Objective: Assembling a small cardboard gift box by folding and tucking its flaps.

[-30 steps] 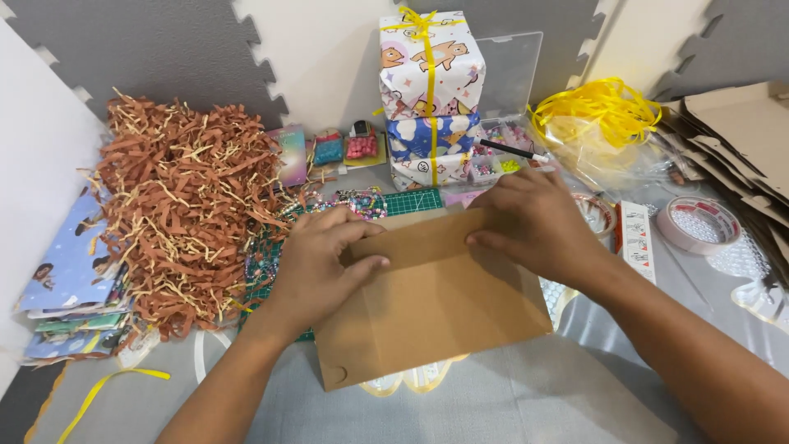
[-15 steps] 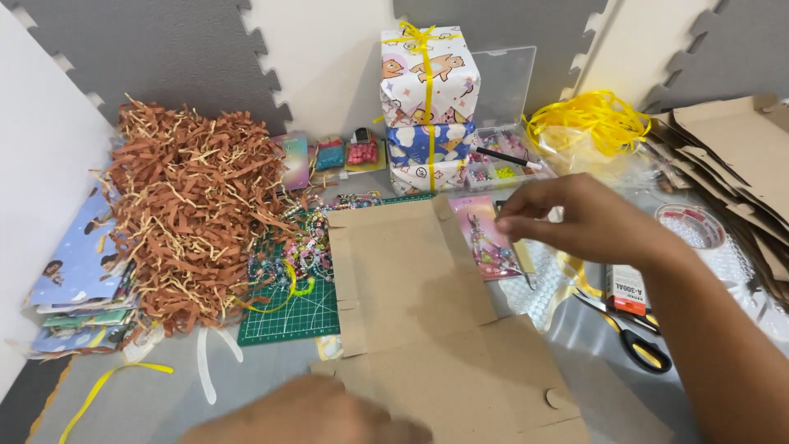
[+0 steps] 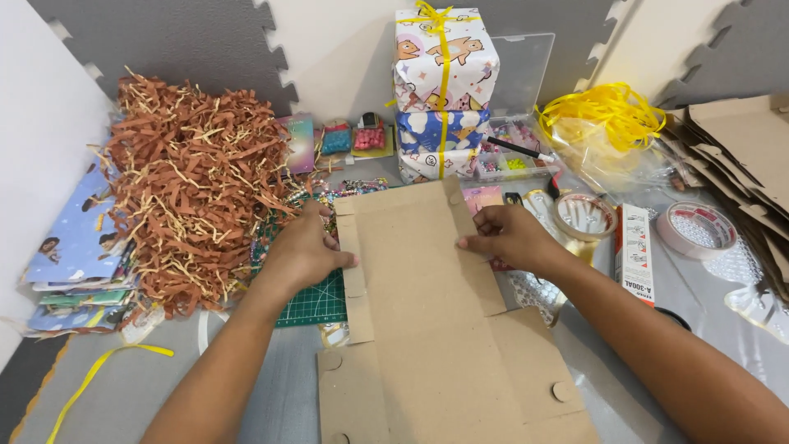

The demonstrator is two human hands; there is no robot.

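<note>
The flat brown cardboard box blank is lying unfolded across the lower centre of the frame, reaching up to mid-frame. The left hand is pinching its left side flap, fingers curled onto the edge; the right hand is gripping the right flap, fingers bent over the fold. Under the left hand, a green cutting mat is peeking out. Further back, shredded brown paper is heaping up at left, and stacked wrapped gift boxes are standing top centre.

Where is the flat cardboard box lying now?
In the head view, the cardboard box lies unfolded at centre, between left hand and right hand, partly over the green mat.
</note>
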